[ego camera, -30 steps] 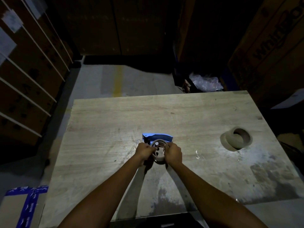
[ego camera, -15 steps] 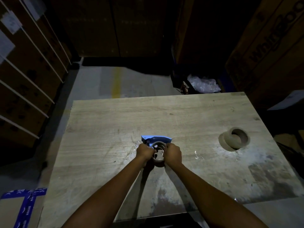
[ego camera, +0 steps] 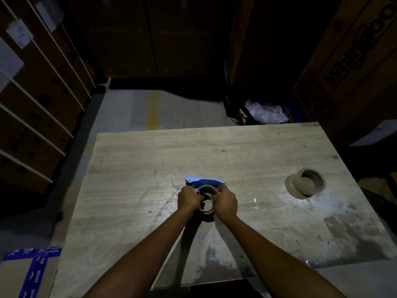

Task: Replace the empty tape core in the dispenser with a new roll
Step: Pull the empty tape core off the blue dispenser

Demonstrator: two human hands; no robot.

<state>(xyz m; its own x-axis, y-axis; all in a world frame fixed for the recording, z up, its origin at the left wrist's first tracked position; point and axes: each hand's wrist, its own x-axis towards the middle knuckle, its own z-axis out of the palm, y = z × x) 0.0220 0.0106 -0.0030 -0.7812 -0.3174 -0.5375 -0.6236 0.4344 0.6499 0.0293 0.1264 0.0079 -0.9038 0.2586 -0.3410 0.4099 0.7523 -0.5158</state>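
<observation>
Since a second ago my two hands had barely shifted; they stayed clamped at the middle of the bench, and the thin ring had come up a little higher between them. My left hand was curled tight on the left side of the blue tape dispenser, and my right hand was closed on the right side, fingers pinching the empty tape core. That core was a pale, thin cardboard hoop, standing nearly upright just in front of the dispenser's blue body, with my knuckles hiding its sides. Whether it was off the hub or seated on it, I could not tell, the light was so low.

Well off to my right, the new roll lay on the bench, tilted, its hole facing up and toward me, apart from everything else. Scraps of clear film glinted on the wood between the roll and my right hand. Beyond the far edge, a bag of crumpled plastic sat on the floor, and a box with blue tape showed at lower left.
</observation>
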